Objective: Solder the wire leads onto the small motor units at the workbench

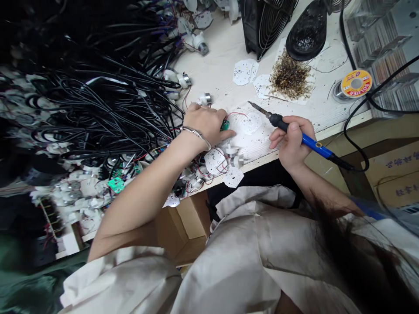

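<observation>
My left hand (207, 124), with a metal bracelet at the wrist, is closed over a small green circuit board (224, 125) with red wires, pressing it to the white workbench (222, 56). My right hand (291, 141) grips a blue-handled soldering iron (294, 133); its tip points up-left and hovers above a white round LED board (250, 123), just right of the green board. Small white lamp sockets (233, 152) and more round white boards (214, 159) lie at the bench edge below my hands.
A big tangle of black cables (91, 87) fills the left. At the back stand a black fan (266, 22), a dark iron stand (307, 30), a flux-stained sheet (290, 78) and a solder spool (356, 83). Cardboard boxes (393, 174) stand to the right.
</observation>
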A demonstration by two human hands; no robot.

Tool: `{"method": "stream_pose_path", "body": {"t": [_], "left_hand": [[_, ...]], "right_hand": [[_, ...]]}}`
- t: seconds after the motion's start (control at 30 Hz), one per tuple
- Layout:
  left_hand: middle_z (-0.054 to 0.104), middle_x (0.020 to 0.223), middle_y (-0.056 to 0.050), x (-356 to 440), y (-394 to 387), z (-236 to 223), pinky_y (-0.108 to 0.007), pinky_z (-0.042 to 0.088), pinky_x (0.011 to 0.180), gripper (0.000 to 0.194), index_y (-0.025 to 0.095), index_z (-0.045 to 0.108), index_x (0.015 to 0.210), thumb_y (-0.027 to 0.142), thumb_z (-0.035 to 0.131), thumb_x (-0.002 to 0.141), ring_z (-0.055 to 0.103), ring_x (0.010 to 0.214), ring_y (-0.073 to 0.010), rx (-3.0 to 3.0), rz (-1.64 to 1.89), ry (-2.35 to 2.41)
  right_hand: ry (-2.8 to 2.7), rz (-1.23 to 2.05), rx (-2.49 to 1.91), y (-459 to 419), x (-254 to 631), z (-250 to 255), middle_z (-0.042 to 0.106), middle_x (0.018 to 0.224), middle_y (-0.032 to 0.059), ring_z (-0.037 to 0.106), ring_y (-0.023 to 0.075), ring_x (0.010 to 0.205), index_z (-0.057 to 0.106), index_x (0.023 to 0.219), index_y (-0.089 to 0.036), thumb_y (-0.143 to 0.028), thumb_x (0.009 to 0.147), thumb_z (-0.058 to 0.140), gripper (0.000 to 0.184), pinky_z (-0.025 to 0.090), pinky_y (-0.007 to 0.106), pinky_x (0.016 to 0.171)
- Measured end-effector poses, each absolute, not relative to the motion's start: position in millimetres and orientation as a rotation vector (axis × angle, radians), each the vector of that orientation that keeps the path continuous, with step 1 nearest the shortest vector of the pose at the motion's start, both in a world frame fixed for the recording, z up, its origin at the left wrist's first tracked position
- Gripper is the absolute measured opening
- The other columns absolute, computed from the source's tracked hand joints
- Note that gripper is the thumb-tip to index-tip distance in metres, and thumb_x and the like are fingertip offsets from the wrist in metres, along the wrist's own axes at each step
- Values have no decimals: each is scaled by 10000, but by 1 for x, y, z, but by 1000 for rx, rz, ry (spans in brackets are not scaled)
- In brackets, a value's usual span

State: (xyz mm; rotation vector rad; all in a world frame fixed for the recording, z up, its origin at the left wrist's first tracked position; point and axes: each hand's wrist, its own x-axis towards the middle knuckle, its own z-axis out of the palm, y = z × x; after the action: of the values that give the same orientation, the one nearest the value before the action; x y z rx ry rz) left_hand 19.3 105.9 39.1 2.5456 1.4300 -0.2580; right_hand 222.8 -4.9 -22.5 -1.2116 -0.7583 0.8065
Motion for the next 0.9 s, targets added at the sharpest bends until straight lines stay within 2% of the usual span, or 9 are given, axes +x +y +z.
{"method": "stream_pose_path", "body": {"t": [0.1,0.2,0.27,0.33,0.37,0.43,0.57,0.73,0.9], "left_hand": [[707,949,-83,25,109,42,-404,486,855,270,191,696,1025,365,737,823,660,908,-272,2454,-252,1428],[705,985,-81,23,106,52,-347,490,785,252,181,674,1018,305,737,807,630,859,-218,2360,-115,1384],[695,916,-45,18,102,57,-324,493,784,211,187,670,946,307,743,789,612,813,-185,2299,-36,1299],[692,873,-29,14,100,59,-314,498,772,183,194,672,901,330,717,787,599,773,-167,2212,37,1214],[695,866,-31,12,99,58,-314,501,758,177,196,676,894,338,695,790,597,759,-163,2158,83,1182],[702,860,-43,11,98,57,-319,512,725,179,201,683,905,339,662,792,602,740,-165,2031,146,1121],[687,815,-45,11,101,54,-336,546,704,229,214,680,963,292,665,749,623,720,-173,1848,146,1027],[677,848,-38,7,110,53,-344,597,736,501,237,661,1171,246,707,671,689,791,-198,1709,105,938],[609,767,10,10,113,49,-355,616,694,423,220,663,1007,192,695,587,639,664,-156,1504,258,1047]], "right_hand": [[-784,807,-1229,-7,223,-24,642,576,-76,533,88,373,632,1005,-236,-692,970,566,462,418,222,391],[-823,801,-1190,-7,222,-24,690,641,-70,587,91,415,642,1054,-253,-609,1004,573,366,482,225,442],[-926,787,-1215,-4,222,-25,762,801,-41,702,109,565,657,1139,-274,-544,1020,587,303,579,251,577],[-1154,746,-1267,-1,222,-26,790,1028,5,782,148,827,669,1209,-287,-497,1027,589,289,637,301,784],[-1291,705,-1292,1,222,-26,778,1119,25,781,168,950,677,1227,-286,-476,1035,576,288,635,319,867],[-1542,613,-1339,4,221,-27,741,1244,52,748,192,1086,674,1272,-281,-432,1055,527,303,620,330,938],[-1829,503,-1445,4,219,-24,648,1427,76,725,199,1062,579,1431,-291,-391,1074,476,385,613,303,874],[-1953,441,-1470,3,219,-21,644,1400,73,701,215,1117,543,1470,-301,-299,1078,433,406,596,303,886],[-1912,460,-1429,4,221,-26,654,1349,81,693,215,1088,567,1438,-278,-407,1081,435,401,590,311,892]]}}
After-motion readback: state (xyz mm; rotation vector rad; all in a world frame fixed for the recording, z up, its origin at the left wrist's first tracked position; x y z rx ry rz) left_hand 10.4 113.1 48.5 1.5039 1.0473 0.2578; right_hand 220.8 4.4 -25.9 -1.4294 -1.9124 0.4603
